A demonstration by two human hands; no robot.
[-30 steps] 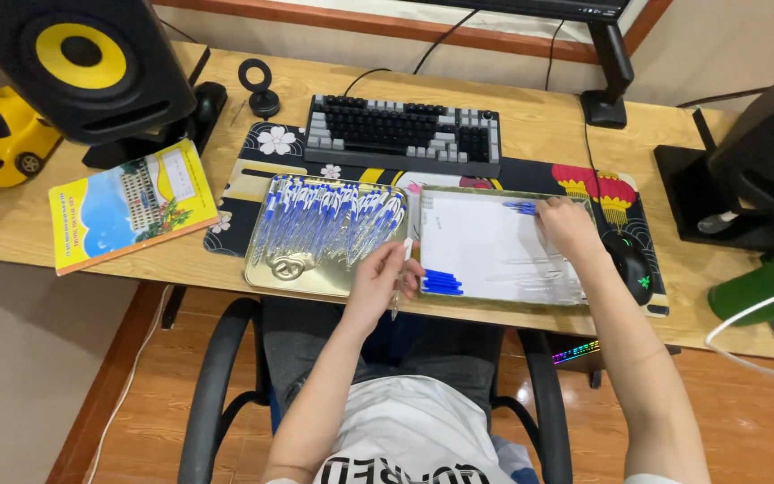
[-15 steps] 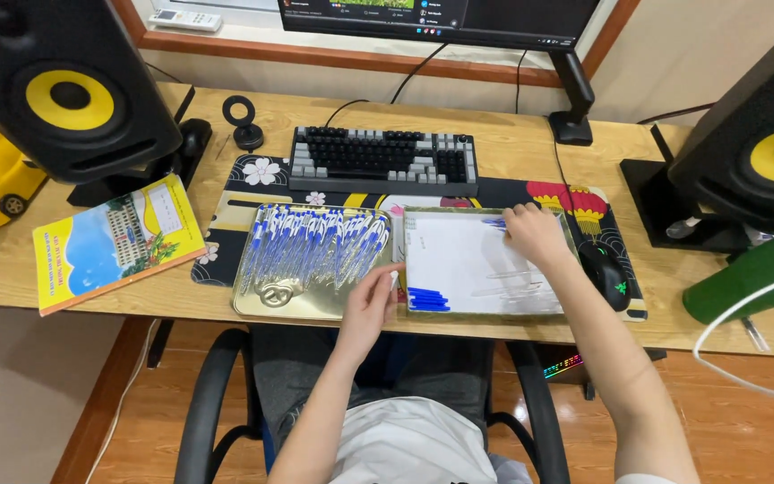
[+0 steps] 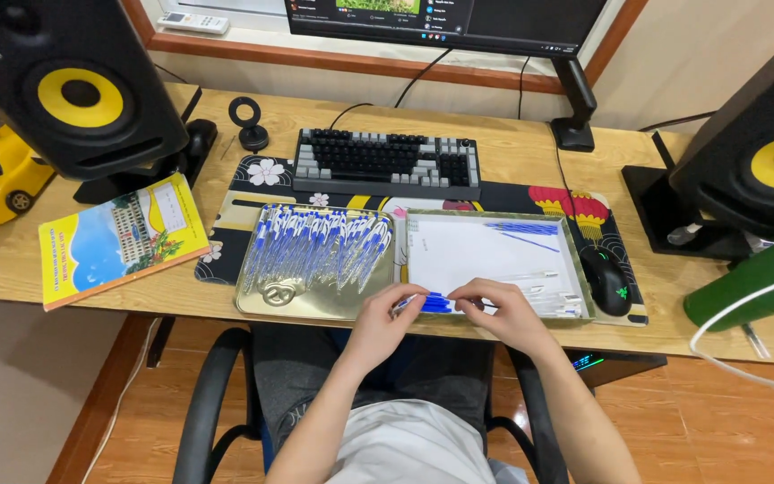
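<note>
Two shallow metal trays lie side by side on the desk mat. The left tray (image 3: 266, 306) holds several blue-and-clear pens (image 3: 320, 248) in a row. The right tray (image 3: 579, 273) is lined with white paper and has loose pen parts: blue ones at the top right (image 3: 523, 229) and a small blue bunch (image 3: 434, 303) at its near edge. My left hand (image 3: 383, 323) and my right hand (image 3: 502, 309) meet over that near edge, fingers pinched on a thin pen part between them.
A keyboard (image 3: 385, 161) sits behind the trays, a black mouse (image 3: 605, 280) right of them. Big black speakers with yellow cones stand at left (image 3: 69, 90) and right (image 3: 768, 166). A yellow booklet (image 3: 120, 237) lies left, a green bottle (image 3: 754, 285) right. A monitor is at the back.
My right hand came back from the far right corner of the white tray to its near edge. My left hand shifted right to meet it. The camera tilted up.
</note>
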